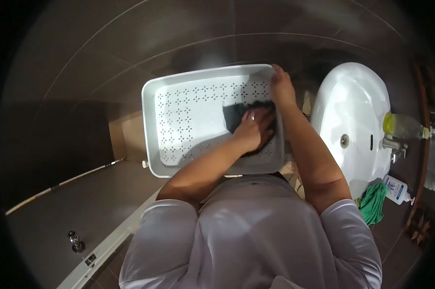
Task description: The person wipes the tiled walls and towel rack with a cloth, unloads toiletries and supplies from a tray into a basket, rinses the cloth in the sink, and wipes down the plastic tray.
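Observation:
A white plastic basket (152, 118) with flower-shaped holes in its floor is held in front of my body. Inside it, my left hand (256, 127), with a ring on one finger, holds a dark cloth (233, 115) against the floor near the right end. Some of the cloth is hidden under the hand, and its fingers are partly in shadow. My right hand (282, 89) grips the basket's rim at the far right corner, the thumb side showing over the edge.
On the right is a white washbasin (330, 106) with a metal tap (394, 145). Beside it are a bottle of yellow liquid (403, 126), a white pump bottle (395, 189) and a green cloth (374, 204). A chrome fitting (75, 241) sits lower left, near a white ledge (109, 248).

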Demonstrator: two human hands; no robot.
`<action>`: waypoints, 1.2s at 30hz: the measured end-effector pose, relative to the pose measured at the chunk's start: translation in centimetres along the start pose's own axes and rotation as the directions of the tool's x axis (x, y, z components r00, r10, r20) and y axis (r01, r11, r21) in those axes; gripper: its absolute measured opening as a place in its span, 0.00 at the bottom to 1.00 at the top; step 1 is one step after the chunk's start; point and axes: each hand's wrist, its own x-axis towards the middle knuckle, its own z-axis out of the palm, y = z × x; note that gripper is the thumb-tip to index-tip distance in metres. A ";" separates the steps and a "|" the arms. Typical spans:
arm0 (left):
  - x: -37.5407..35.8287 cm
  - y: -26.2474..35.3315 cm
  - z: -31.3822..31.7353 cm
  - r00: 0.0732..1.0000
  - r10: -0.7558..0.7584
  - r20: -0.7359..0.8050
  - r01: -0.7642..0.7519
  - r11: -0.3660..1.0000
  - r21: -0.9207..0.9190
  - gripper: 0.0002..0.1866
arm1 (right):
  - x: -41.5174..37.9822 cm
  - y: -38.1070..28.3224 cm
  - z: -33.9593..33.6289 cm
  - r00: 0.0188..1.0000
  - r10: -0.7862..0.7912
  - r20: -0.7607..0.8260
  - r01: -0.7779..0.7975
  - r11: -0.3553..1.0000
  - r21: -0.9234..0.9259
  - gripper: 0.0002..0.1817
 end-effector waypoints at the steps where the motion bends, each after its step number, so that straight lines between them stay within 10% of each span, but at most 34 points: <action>1: -1.3 0.3 0.3 1.000 -0.017 -0.002 0.017 1.000 0.007 0.24 | 0.0 0.2 0.1 1.000 -0.008 0.015 0.008 1.000 0.008 0.17; 3: -3.5 0.9 0.2 0.972 0.199 0.125 -0.176 0.970 -0.170 0.21 | 0.0 0.6 0.4 0.998 -0.039 -0.041 0.039 0.999 0.008 0.18; 7: -3.9 2.8 -2.4 0.883 -0.023 0.469 0.281 0.826 -0.489 0.18 | 0.4 0.7 0.1 0.998 -0.026 0.048 0.024 0.998 0.055 0.17; 10: -5.4 1.9 -2.9 0.833 0.118 0.540 0.016 0.971 -0.237 0.16 | 0.4 0.6 0.0 0.997 -0.037 0.061 0.036 0.999 0.005 0.17; 17: -13.0 -4.9 -14.6 0.599 -0.328 0.731 0.256 0.943 0.213 0.10 | -0.5 -1.5 -1.0 0.998 -0.016 0.068 0.024 0.992 -0.124 0.18; 22: -13.9 -5.5 -13.4 0.653 -0.360 0.666 0.206 0.931 0.300 0.08 | 0.3 -1.0 -0.2 0.999 -0.027 0.043 0.033 0.991 -0.128 0.19; 24: -12.6 -4.0 -9.7 0.864 -0.172 0.473 0.321 0.912 -0.255 0.09 | 0.3 -0.3 0.2 0.999 -0.037 0.038 0.042 0.990 -0.135 0.19; 31: -13.1 -3.7 -13.4 0.621 -0.360 0.697 0.397 0.911 0.117 0.13 | -0.3 -1.0 -0.5 0.994 -0.102 0.025 0.105 0.969 -0.222 0.18; 36: -13.4 -3.9 -17.9 0.384 -0.537 0.751 -0.002 0.813 0.582 0.12 | -0.2 -0.6 -0.5 0.994 -0.108 0.013 0.109 0.971 -0.215 0.18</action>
